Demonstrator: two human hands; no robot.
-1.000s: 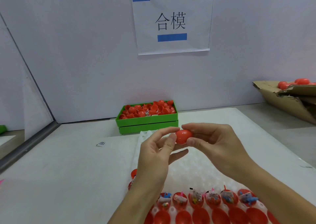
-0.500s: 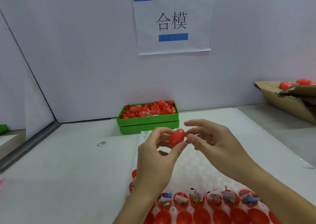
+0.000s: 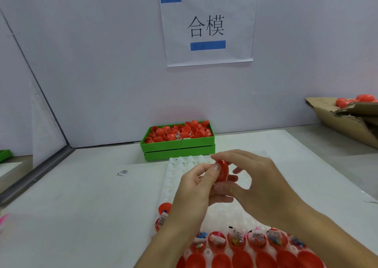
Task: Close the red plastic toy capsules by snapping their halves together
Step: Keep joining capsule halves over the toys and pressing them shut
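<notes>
At the far left edge of the worktop point(image 3: 61, 216) a green object point(image 3: 5, 155) shows behind the side partition, and a pink scrap point(image 3: 4, 218) lies at the near left edge. Further in, a small printed sachet point(image 3: 123, 172) lies flat on the white surface, well apart from everything else. Against the back wall, near the middle of the back edge, stands a green bin point(image 3: 178, 148) heaped with loose red capsule halves point(image 3: 180, 131); above it a paper sign point(image 3: 207, 25) with two blue tape strips hangs on the wall. In front of the bin a white dimpled tray point(image 3: 184, 165) runs toward the near edge, where its sockets hold a row of open red halves filled with small toys point(image 3: 237, 241) and, nearest the camera, a row of closed red domes point(image 3: 221, 260). Two more filled halves point(image 3: 163, 212) sit at the tray's left side. Above the tray's middle, the left hand point(image 3: 196, 190) pinches a red capsule point(image 3: 223, 170) with thumb and forefinger, while the right hand point(image 3: 259, 183) curls round its other side, fingertips on top and thumb beneath. At the far right corner a torn cardboard box point(image 3: 347, 120) holds more red capsules point(image 3: 356, 101).
</notes>
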